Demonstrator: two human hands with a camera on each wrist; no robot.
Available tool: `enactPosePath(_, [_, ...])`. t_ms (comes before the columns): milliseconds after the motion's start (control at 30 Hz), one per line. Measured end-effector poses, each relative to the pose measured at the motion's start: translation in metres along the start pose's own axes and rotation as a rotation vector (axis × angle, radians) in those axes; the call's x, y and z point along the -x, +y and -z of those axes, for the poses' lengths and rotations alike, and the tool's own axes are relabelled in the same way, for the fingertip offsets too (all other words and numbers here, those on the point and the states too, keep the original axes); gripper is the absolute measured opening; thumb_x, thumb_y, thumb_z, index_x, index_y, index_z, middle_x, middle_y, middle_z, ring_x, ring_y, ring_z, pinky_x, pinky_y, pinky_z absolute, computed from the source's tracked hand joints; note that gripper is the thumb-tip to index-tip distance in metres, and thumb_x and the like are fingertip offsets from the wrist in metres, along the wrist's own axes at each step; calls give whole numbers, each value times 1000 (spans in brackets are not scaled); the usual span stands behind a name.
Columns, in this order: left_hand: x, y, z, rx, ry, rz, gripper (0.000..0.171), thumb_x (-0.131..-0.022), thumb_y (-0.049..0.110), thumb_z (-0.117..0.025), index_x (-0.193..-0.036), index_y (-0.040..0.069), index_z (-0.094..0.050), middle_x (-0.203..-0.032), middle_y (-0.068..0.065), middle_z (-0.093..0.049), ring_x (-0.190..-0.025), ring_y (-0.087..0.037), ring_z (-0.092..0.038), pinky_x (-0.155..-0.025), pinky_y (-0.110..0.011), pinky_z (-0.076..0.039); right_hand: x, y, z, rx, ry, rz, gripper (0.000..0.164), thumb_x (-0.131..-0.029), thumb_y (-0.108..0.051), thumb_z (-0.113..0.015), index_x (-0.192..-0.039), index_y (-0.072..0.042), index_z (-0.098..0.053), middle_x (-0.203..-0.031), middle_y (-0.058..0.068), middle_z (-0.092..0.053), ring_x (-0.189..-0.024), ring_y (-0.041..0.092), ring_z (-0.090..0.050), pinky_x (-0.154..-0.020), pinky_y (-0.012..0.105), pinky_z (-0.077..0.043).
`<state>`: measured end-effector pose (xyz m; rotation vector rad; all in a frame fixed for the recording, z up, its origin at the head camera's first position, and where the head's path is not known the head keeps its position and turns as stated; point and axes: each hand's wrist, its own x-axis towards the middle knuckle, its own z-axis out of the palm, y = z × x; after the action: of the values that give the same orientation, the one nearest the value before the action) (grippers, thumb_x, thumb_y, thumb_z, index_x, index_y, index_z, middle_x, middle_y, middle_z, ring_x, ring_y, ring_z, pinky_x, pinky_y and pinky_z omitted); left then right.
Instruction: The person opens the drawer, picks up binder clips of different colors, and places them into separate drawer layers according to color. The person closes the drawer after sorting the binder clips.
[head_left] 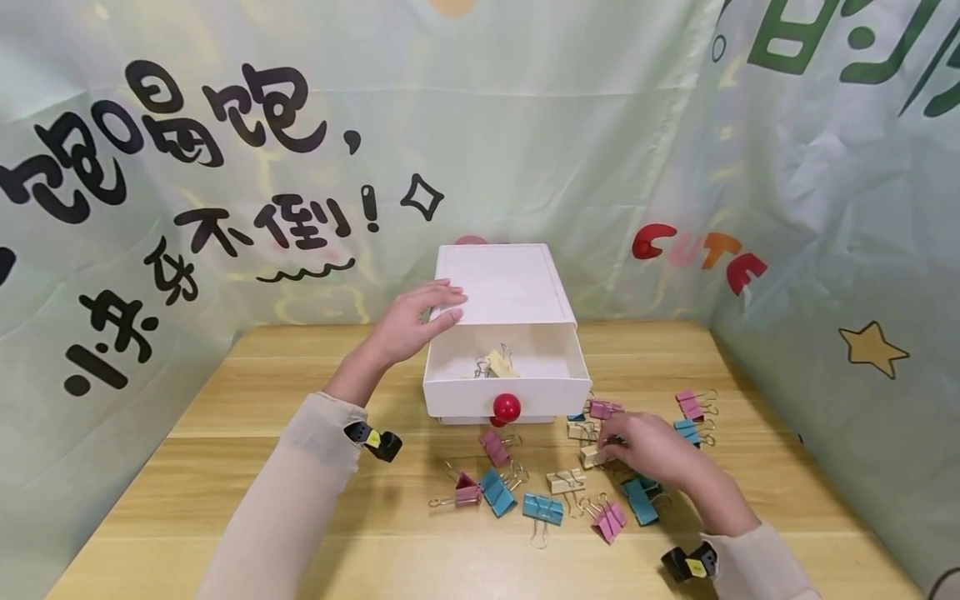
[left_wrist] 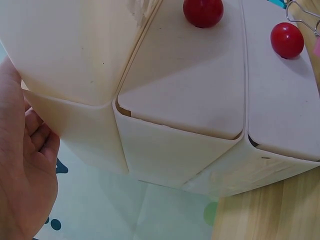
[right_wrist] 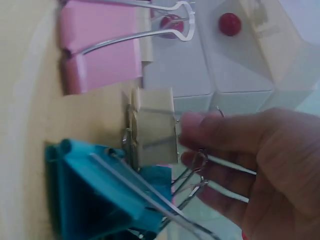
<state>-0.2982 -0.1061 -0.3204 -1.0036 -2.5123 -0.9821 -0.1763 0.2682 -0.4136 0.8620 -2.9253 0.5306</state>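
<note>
A cream binder clip sits on the tabletop, at five o'clock from the white drawer cabinet. The right hand bends its fingers close against it; whether they pinch it I cannot tell. A blue clip lies at four o'clock. The left hand, loosely extended, rests at the cabinet's nine-o'clock edge.
</note>
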Motion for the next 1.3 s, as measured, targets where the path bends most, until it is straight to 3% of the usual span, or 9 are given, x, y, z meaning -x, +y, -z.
enactPosePath(200, [0,-1,-1,-7,0,1,41,-98,38,-56,-128,12,-65,-138,-3,-57,-139,-18,-38,-115,-43,-25,3,4,3,-204,30,-7,3,-92,-24,-69,-94,-22,-69,-94,-16,-65,-94,14,-64,-80,40,-54])
enactPosePath(367, [0,-1,-1,-6,1,3,40,-98,37,-56,-128,12,-65,-137,-3,-58,-138,-19,-38,-115,-44,-26,4,7,4,-381,27,-26,9,-98,-28,-61,-93,-21,-64,-105,1,-68,-94,12,-63,-73,31,-53])
enactPosePath(467, [0,-1,-1,-4,1,2,40,-98,37,-55,-128,11,-65,-137,-3,-58,-139,-19,-38,-115,-44,-26,4,8,6,-453,-7,-33,12,-100,-25,-57,-92,-17,-62,-100,7,-67,-84,17,-62,-67,28,-51])
enactPosePath(500, [0,-1,-1,-3,0,3,40,-98,37,-55,-128,11,-65,-137,-3,-58,-139,-19,-38,-115,-44,-26,5,8,7,-459,-13,-32,12,-100,-24,-57,-92,-16,-62,-100,6,-67,-90,20,-63,-67,27,-50])
enactPosePath(667, [1,-1,-1,6,-1,12,41,-98,38,-55,-129,12,-64,-139,-2,-57,-139,-18,-37,-116,-43,-25,6,8,11,-479,-64,-31,16,-102,-18,-54,-93,-9,-64,-86,0,-65,-79,26,-62,-65,27,-49])
enactPosePath(833, [1,-1,0,9,-2,17,41,-99,39,-55,-129,13,-64,-139,-2,-56,-139,-17,-36,-116,-44,-25,8,7,13,-477,-94,-16,18,-102,-17,-53,-94,-7,-66,-77,-1,-63,-65,18,-55,-61,26,-45])
enactPosePath(967, [0,-1,-1,6,-2,20,41,-98,40,-55,-129,14,-64,-140,-1,-56,-139,-17,-36,-116,-44,-25,9,6,16,-426,-35,10,17,-101,-16,-54,-93,-11,-68,-82,-3,-65,-68,14,-55,-62,25,-47])
enactPosePath(1133, [0,-2,-1,7,2,16,42,-98,40,-56,-130,14,-64,-140,-1,-55,-139,-17,-36,-116,-45,-25,9,4,20,-391,33,7,15,-100,-16,-56,-95,-14,-70,-91,-6,-67,-78,17,-60,-67,27,-50])
enactPosePath(1300, [0,-2,-1,5,0,5,42,-98,40,-55,-129,13,-64,-139,-2,-56,-139,-18,-37,-116,-44,-25,10,3,21,-429,93,-3,14,-99,-15,-58,-100,-11,-72,-94,-7,-69,-85,14,-65,-72,29,-55])
